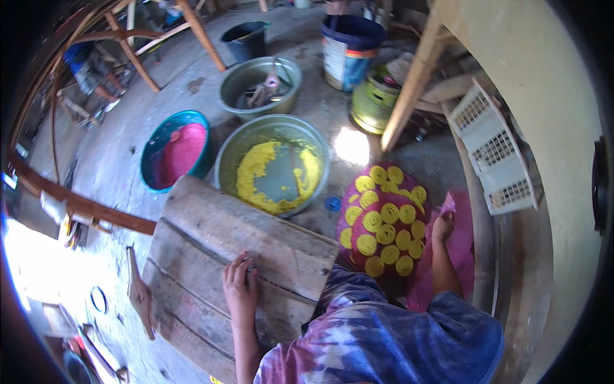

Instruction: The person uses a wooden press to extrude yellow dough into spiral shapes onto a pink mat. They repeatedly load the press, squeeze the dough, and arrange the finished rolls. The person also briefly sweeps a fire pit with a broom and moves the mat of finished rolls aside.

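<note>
My left hand (240,281) rests on a worn wooden plank table (211,224), its fingers curled around something small and dark that I cannot make out. Off to the right, my right hand (442,226) is closed on the edge of a pink plastic sheet (441,269), which hangs down below it. Just left of that sheet lies a rounded magenta heap (377,211) covered with several flat yellow spiral discs (386,233).
Beyond the table stand a wide basin with yellow dough-like material (256,168), a teal tub of pink material (184,150) and a basin holding tools (233,96). A green gas cylinder (373,102), a wooden post (412,77) and a white plastic rack (492,150) line the right.
</note>
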Demonstrator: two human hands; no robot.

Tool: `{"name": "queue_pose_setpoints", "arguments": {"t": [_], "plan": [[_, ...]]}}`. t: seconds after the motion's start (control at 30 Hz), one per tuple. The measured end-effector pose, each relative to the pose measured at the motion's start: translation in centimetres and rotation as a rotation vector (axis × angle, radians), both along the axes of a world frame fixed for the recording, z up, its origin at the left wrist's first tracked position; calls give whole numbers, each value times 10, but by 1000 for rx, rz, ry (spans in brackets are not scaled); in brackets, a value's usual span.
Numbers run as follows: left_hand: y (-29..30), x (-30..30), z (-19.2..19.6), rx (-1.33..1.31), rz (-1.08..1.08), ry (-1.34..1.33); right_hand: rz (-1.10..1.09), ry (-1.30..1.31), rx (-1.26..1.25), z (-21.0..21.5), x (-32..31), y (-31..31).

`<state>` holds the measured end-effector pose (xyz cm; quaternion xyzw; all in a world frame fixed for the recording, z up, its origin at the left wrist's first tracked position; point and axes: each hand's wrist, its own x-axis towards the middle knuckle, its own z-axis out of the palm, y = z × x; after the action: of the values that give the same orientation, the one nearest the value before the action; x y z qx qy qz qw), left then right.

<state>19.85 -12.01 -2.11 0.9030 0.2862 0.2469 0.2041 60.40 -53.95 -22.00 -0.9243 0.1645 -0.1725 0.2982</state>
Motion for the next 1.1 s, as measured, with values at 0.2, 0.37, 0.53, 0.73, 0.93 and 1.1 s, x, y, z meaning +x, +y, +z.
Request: {"name": "queue_pose_setpoints", "arguments": {"t": [0.2,0.37,0.53,0.73,0.93,1.1], "plan": [[2,-8,0,-89,-25,-79,974,-175,431,195,-65,269],[40,-50,23,272,243,-160,1736,-137,461,288,-202,384],[142,-175,53,306,802,31,2230,-305,294,267,-321,419],[218,-223,48,-91,874,491,2476,-225,-169,208,-377,423],[212,-232,55,-52,840,607,2658,-109,-335,225,-366,414],[155,-243,117,323,1053,266,2565,361,-44,257,-330,424]]}}
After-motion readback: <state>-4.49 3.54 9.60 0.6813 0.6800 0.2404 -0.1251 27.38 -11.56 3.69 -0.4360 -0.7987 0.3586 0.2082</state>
